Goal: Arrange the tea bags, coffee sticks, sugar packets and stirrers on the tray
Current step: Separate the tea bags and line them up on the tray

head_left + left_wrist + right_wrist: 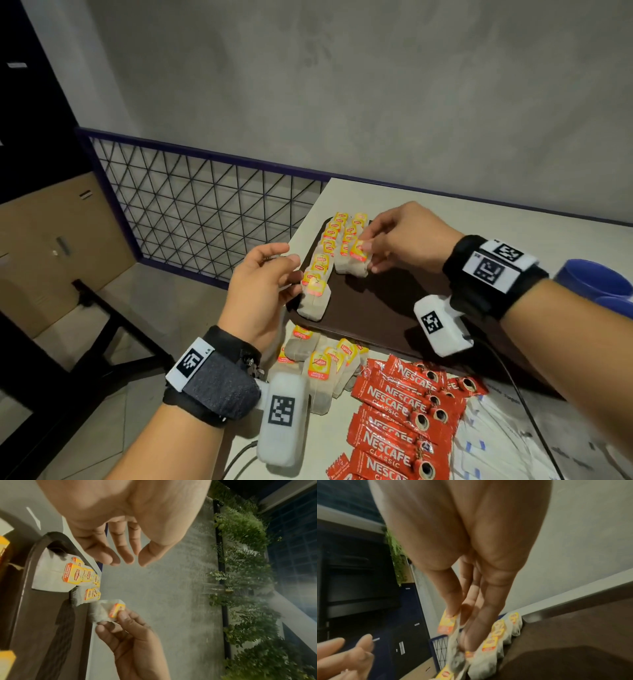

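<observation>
Our right hand (404, 236) pinches a tea bag (354, 258) above the tray (387, 308) — second row, far-left corner; left hand (263, 287) relaxed, empty. A skewed release would likely disturb neighbouring bags.

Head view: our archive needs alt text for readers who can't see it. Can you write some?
A person's right hand pinches a Lipton tea bag over a dark brown tray holding two rows of tea bags, while the open left hand hovers at the tray's left edge. Loose tea bags and Nescafe Classic sticks lie on the table nearer the camera.
</observation>
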Available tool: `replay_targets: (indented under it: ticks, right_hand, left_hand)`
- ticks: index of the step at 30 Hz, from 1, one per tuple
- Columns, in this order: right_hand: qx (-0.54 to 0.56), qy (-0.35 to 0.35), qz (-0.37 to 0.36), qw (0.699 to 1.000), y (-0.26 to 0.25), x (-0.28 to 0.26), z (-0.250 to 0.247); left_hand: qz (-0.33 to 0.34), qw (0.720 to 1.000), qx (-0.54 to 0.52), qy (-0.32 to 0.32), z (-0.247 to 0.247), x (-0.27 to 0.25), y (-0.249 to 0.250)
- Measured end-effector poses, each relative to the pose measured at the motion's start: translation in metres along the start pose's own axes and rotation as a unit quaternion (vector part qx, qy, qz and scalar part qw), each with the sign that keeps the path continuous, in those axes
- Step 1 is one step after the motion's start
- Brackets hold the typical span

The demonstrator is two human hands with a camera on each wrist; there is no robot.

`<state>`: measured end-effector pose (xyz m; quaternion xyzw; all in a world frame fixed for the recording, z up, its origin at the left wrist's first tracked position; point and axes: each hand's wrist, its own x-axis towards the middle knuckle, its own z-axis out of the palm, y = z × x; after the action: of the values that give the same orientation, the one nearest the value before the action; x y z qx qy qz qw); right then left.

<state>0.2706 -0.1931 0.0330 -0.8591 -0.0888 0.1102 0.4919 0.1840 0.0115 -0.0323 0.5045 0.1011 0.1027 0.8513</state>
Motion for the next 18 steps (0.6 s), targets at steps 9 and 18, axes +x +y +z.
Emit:
replay_targets:
  ticks: [9,18]
  right_hand:
    - [-0.096,-0.037,0.066,0.993,0.012,0.044,0.032]
    - [-0.094,0.046,0.070,0.992,0.016,0.055,0.027]
  left_hand:
    - [-0.003,1.000,0.006,-0.004,0.001,0.000,-0.001]
    - [-0.003,1.000,0.012,-0.004,-0.001,0.001,-0.003]
